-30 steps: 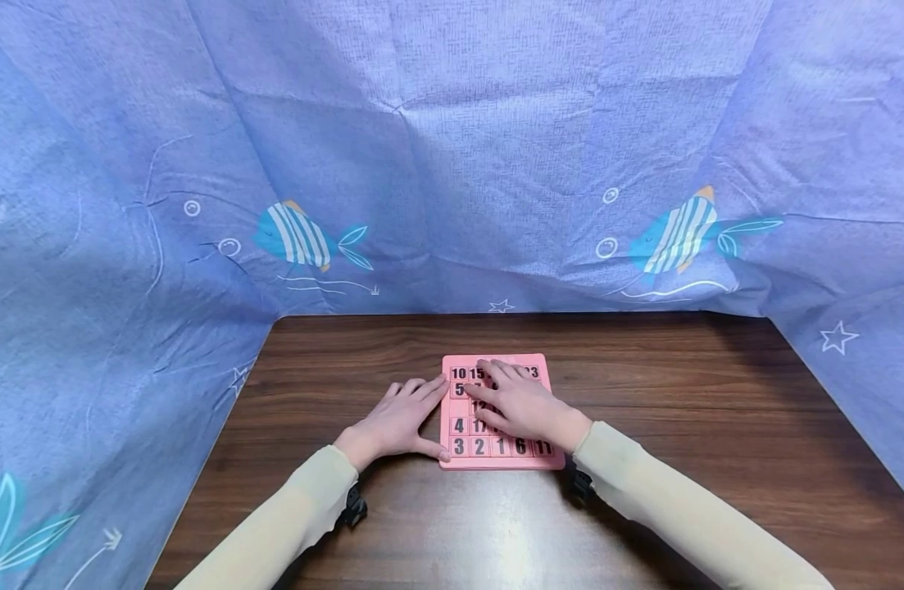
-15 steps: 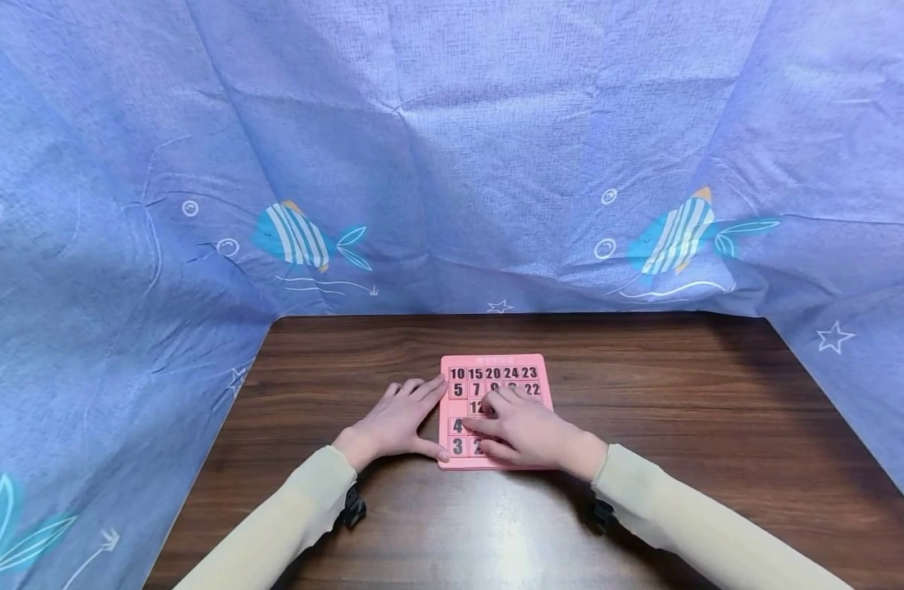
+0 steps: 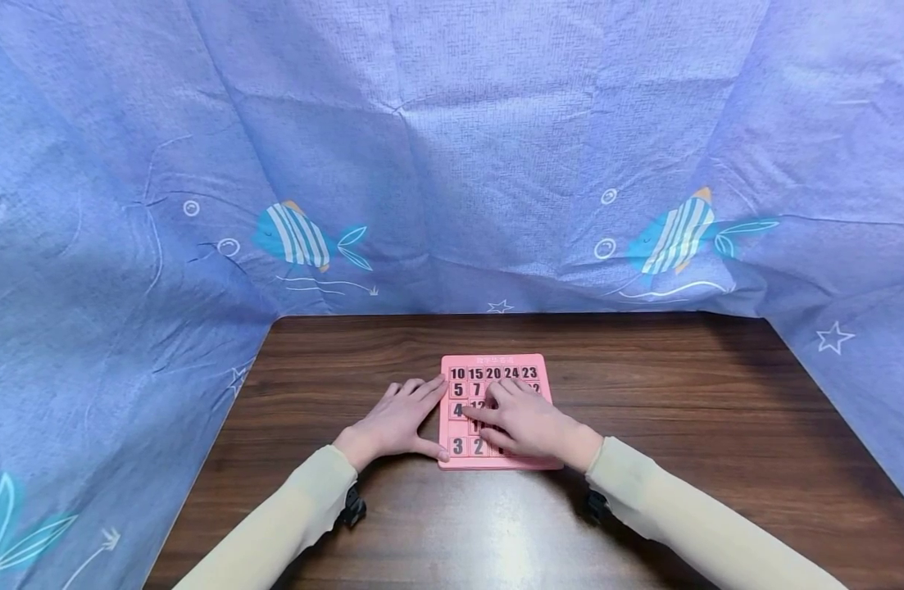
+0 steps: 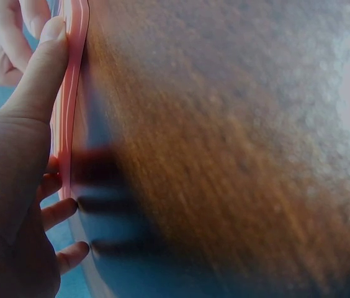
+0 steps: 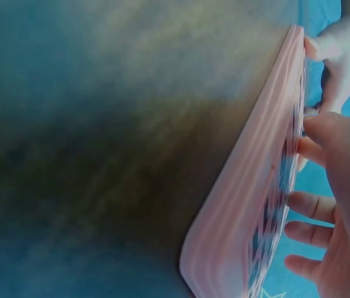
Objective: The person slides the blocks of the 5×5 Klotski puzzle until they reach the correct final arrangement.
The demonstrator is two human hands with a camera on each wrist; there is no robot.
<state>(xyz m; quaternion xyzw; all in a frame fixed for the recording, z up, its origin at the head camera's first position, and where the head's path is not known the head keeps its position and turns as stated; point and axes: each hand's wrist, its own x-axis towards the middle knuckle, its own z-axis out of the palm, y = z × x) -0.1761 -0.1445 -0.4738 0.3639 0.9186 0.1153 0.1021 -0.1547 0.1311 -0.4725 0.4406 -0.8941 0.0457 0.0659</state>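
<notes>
A pink sliding number puzzle (image 3: 511, 465) lies flat on the table, its tiles printed with black numbers. My left hand (image 3: 400, 418) rests along its left side, fingertips at the upper part of that edge. In the left wrist view its thumb (image 4: 41, 74) presses the puzzle's pink rim (image 4: 71, 93). Over the right half of the tiles is my right hand (image 3: 529, 422), index fingertip on the 4 tile (image 3: 457, 410). Below that tile a pink gap shows above the 3 tile (image 3: 457, 447). Right-hand fingers (image 5: 311, 205) hover close over the tiles; the hand hides several numbers.
The dark wooden table (image 3: 680, 410) extends around the puzzle. A blue cloth (image 3: 496, 164) printed with fish hangs behind it and at both sides. A black wrist camera (image 3: 354, 506) sits under the left cuff, another (image 3: 597, 506) under the right.
The 4 tile has slid up one row in the left column, and the gap is now beneath it. My right hand came toward the near side, then moved slightly back up. The left hand stayed put.
</notes>
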